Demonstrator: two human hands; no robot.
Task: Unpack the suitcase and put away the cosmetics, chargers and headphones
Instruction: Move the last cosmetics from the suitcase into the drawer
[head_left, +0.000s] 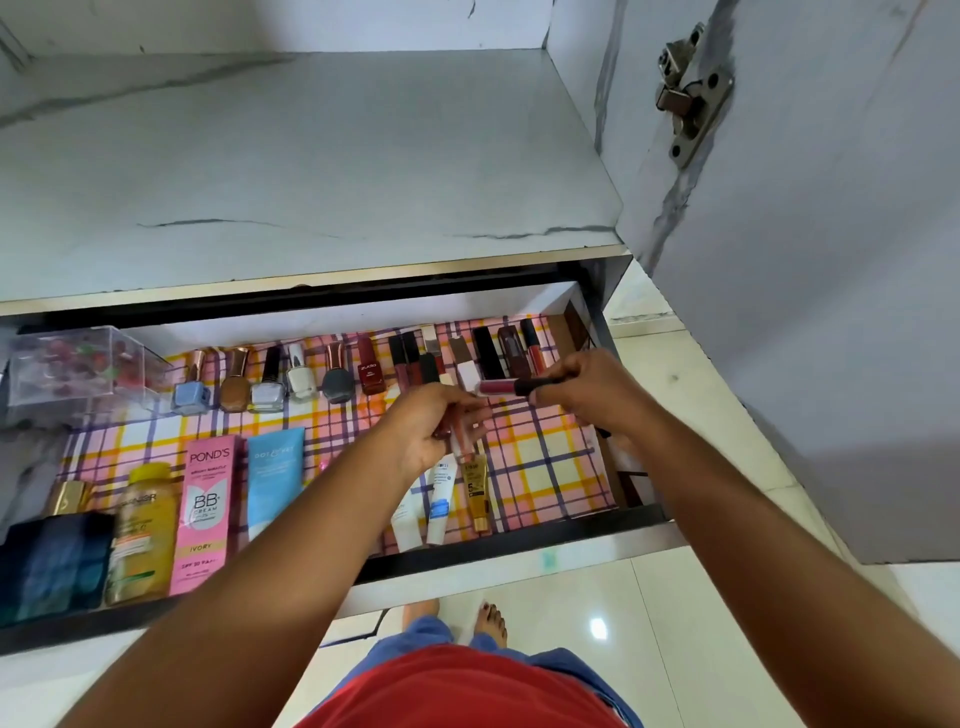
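Observation:
An open drawer (519, 540) lined with pink checked paper holds cosmetics. My right hand (587, 384) pinches a dark red lip gloss tube (498, 387) by its black cap, just above the row of lipsticks (467, 353) at the drawer's back right. My left hand (436, 431) grips several slim lip tubes (460, 436) over the drawer's middle. A row of nail polish bottles (270, 382) stands along the back. A pink Pond's box (205, 512), a blue tube (272, 480) and a yellow bottle (140, 530) lie at the front left. Small white and gold tubes (457, 501) lie under my left hand.
A clear plastic box (78, 369) with colourful small items sits at the drawer's back left. A dark blue box (52, 561) is at the front left. Above is a marble-pattern shelf (311, 166). An open cabinet door (810, 260) stands to the right. My feet are on the tiled floor (675, 613).

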